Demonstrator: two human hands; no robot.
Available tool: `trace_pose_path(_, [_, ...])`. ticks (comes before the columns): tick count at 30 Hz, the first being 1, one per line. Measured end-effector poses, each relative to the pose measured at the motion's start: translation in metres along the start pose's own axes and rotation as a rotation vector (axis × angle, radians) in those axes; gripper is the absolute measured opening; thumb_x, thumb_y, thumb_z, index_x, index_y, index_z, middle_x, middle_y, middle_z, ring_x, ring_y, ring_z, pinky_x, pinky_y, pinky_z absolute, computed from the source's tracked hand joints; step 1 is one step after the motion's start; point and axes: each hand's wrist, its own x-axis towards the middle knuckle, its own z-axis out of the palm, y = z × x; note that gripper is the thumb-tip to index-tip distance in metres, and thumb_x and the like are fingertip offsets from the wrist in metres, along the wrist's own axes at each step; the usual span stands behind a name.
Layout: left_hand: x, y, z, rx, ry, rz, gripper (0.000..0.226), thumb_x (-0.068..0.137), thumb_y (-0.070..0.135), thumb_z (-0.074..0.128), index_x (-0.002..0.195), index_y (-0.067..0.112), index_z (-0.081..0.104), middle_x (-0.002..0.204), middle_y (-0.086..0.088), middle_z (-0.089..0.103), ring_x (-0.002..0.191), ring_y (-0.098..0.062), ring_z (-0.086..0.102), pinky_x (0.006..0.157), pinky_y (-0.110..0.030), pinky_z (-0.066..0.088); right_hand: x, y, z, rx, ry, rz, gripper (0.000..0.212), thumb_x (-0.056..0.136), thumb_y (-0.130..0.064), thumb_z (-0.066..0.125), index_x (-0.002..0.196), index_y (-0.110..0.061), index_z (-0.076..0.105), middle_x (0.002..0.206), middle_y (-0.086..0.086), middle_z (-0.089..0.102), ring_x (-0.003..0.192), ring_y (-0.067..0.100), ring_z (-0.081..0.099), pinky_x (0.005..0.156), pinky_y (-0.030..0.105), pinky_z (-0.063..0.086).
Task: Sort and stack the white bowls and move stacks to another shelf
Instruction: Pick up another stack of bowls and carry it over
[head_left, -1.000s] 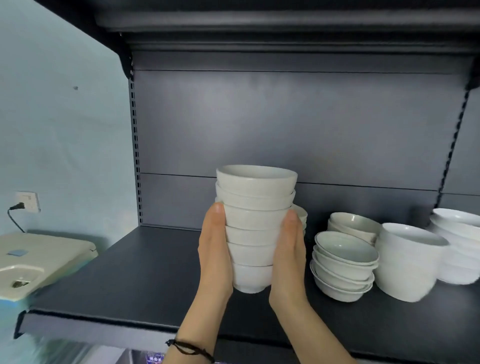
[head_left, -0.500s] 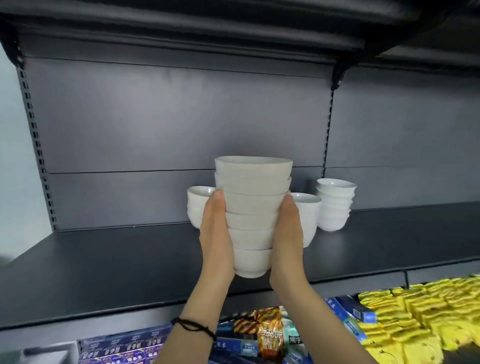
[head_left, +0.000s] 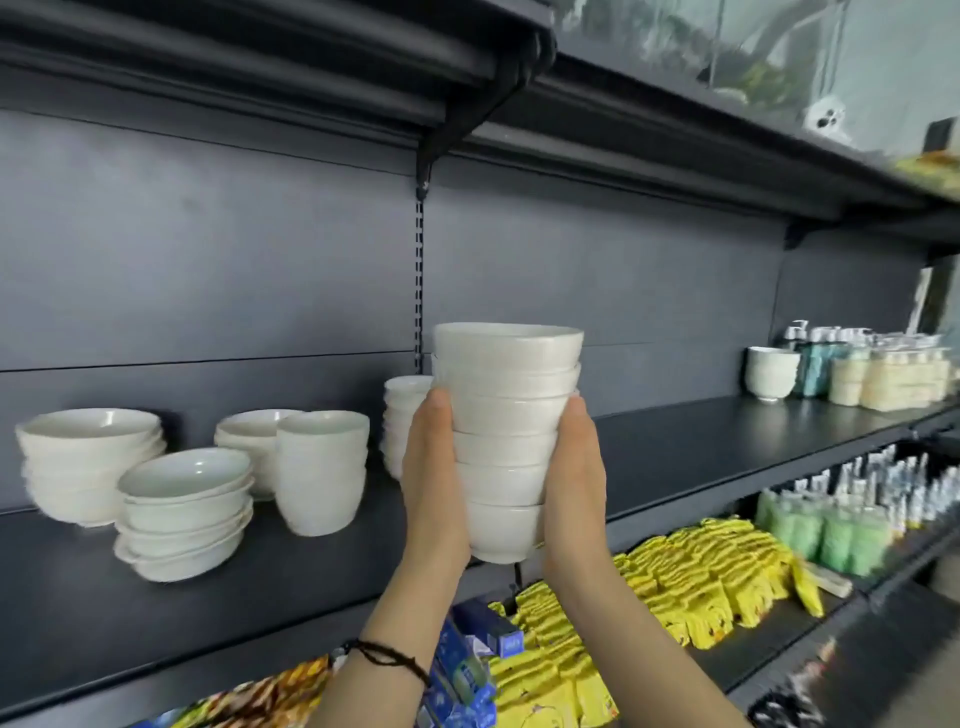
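The held stack of nested white bowls is clasped from both sides. The left hand is pressed against its 9 o'clock side and the right hand against its 3 o'clock side. The thumbs are laid up along the bowls, and the other fingers are hidden behind them. The stack is held upright in the air, in front of the dark shelf and clear of its surface. A black cord bracelet is worn on the left wrist.

At 9 o'clock of the held stack, partly covered by the left hand, a narrow stack stands at the back of the shelf. Further toward 9 o'clock a deep-bowl stack is seen, with a wider stack just behind it. Beyond these, a shallow-bowl stack sits nearer the front edge, and a large-bowl stack stands at the far end.

At 2 o'clock, well apart, a lone small stack stands just beside some bottles. At 5 o'clock, on a lower level, yellow packets are piled.
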Motion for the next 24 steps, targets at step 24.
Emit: trace_pose_path(24, [0.053, -0.254, 0.325, -0.018, -0.188, -0.171, 0.068, 0.064, 0.082, 0.054, 0.110, 0.033, 0.069, 0.111, 0.003, 0.073, 0.105, -0.023, 0.068, 0.092, -0.053, 0.053, 0.274, 0.015, -0.303, -0.107, 0.159, -0.173, 0.065, 0.079, -0.082, 0.036, 0.127, -0.044, 0.057, 0.128, -0.013, 0.065, 0.123, 0.013, 0.059, 0.106, 0.050, 0.045])
